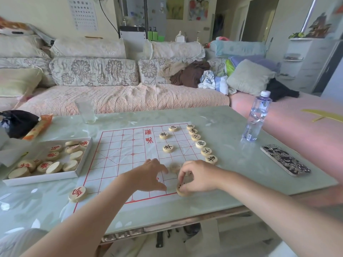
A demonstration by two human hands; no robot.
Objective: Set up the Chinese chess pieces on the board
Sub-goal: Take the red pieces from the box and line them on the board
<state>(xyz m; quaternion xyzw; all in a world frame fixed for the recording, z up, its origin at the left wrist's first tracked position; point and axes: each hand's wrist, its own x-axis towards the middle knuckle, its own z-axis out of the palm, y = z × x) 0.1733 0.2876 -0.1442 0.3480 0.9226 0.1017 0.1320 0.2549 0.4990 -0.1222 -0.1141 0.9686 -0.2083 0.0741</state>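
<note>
A white paper chess board (118,145) with red lines lies on the table. Several black-lettered wooden pieces (200,144) stand in a row down its right edge, and two more (168,148) sit further in. My right hand (196,178) pinches a black-lettered piece (182,191) at the board's near right corner. My left hand (150,174) hovers beside it with fingers spread, just left of a blurred piece (174,167). One red-lettered piece (78,193) lies at the board's near left edge. A white box (81,164) at the left holds several red pieces.
A water bottle (257,117) stands at the table's right, with a patterned phone (284,160) nearer me. An empty glass (85,110) stands behind the board. A black pouch (16,123) and an orange packet (38,129) lie at far left. A sofa is behind.
</note>
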